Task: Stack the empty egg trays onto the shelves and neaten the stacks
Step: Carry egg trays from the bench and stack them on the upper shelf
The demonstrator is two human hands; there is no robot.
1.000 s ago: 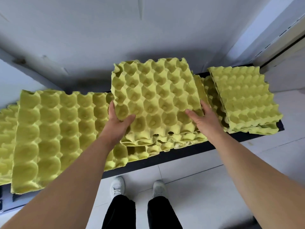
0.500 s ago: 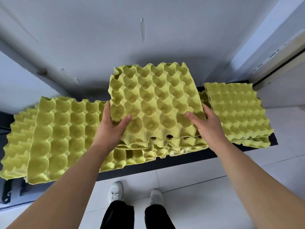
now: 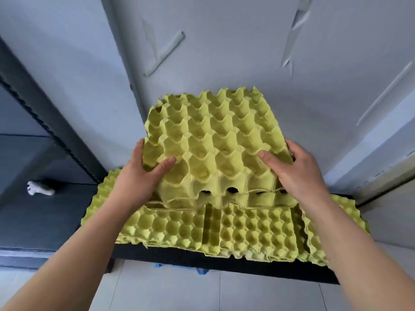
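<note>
- Held stack of egg trays (image 3: 215, 149): several yellow-green pulp trays nested together, cups facing up and toward the camera.
- The stack was tilted, its far edge raised against the pale wall (image 3: 247, 52) and its near edge lowest.
- Outline near square, so no clear long axis could be told. Its near and far edges ran left to right, roughly in line with the shelf front.
- Left hand (image 3: 139, 176) gripped the stack's near-left corner, thumb pressed down into a cup on top and fingers curled round the left edge, mostly hidden beneath.
- Right hand (image 3: 298, 173) gripped the near-right corner the same way, thumb lying on the top face and fingers wrapped over the right edge.
- The stack sat between the two hands and reached away from them toward the wall, both palms against its sides.
- It hung above the trays on the shelf (image 3: 247, 232), near edge just over them. Whether it touched them could not be told.
- Those lower trays lay flat, cups up, overlapping unevenly in a row that ran left to right along the black shelf (image 3: 202, 259).
- A small white object (image 3: 40, 188) lay on the dark surface at left, well apart from the trays.
- Something blue (image 3: 179, 267) showed under the shelf's front edge, above the tiled floor (image 3: 157, 292).
</note>
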